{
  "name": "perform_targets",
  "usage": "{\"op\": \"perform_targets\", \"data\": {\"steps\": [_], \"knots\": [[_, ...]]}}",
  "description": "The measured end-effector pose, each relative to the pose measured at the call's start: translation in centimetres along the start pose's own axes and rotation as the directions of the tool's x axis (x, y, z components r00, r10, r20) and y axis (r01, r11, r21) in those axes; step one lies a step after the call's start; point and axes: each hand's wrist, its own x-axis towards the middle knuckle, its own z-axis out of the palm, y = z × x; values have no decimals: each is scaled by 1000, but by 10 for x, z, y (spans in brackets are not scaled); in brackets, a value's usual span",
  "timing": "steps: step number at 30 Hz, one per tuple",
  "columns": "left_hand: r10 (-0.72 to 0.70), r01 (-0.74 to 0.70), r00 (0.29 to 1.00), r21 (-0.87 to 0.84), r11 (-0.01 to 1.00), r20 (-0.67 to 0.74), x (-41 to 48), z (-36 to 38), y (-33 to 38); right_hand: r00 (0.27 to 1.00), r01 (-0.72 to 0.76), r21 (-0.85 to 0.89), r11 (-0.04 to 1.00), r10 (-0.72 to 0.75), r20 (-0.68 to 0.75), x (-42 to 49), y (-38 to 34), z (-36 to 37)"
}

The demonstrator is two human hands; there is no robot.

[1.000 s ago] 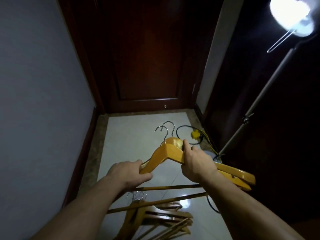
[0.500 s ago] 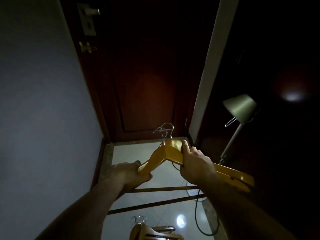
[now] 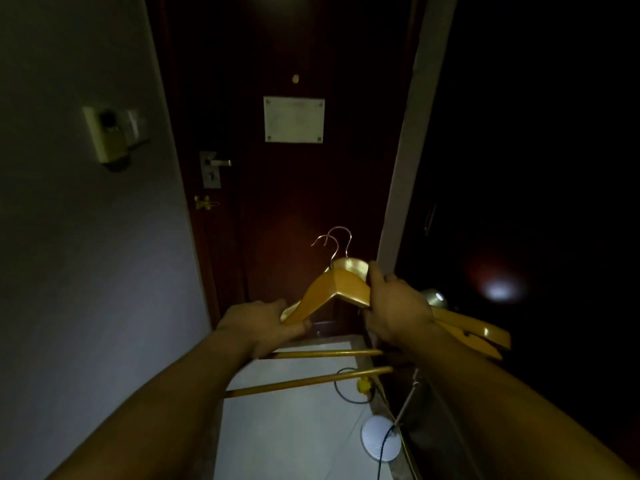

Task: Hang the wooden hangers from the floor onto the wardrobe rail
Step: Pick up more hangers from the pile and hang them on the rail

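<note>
Two yellow wooden hangers (image 3: pixel 341 285) with metal hooks are held together at chest height in front of a dark door. My left hand (image 3: pixel 263 327) grips their left arm. My right hand (image 3: pixel 394 306) clasps the right arm just beside the neck. Both hooks point up towards the door. The hangers' right ends stick out past my right wrist, and their lower bars run below my hands. The wardrobe rail and the hangers on the floor are out of view.
The dark wooden door (image 3: pixel 294 188) with a handle and a white notice stands straight ahead. A grey wall (image 3: pixel 86 254) with a switch panel lies left. Right is a dark wardrobe front (image 3: pixel 536 168). A lamp base (image 3: pixel 379 438) and black cable (image 3: pixel 346 386) lie on the floor.
The view has tilted upward from the floor to the door. My hands have lifted the two hangers with it. The pile of hangers on the floor has dropped out of view.
</note>
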Motion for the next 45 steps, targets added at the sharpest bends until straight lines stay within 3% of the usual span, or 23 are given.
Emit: {"op": "perform_targets", "data": {"steps": [7,15,26,37,45], "knots": [[170,-168,976,31,985,-133,-28,-94,42,983,-77,-83,994,62,-172,-44,5,-117],[400,-409,896,-6,913,-195,-43,-133,132,913,-296,-164,941,229,-337,-132,48,-205],[708,-724,673,10,690,-213,-110,-129,311,776,-598,-235,767,478,-412,-298,139,-283],[850,-863,463,91,497,-253,-194,-122,533,541,-832,-233,504,638,-548,-460,254,-369],[890,-895,318,206,396,-327,-230,-117,645,443,-887,-163,432,696,-565,-526,341,-389]]}}
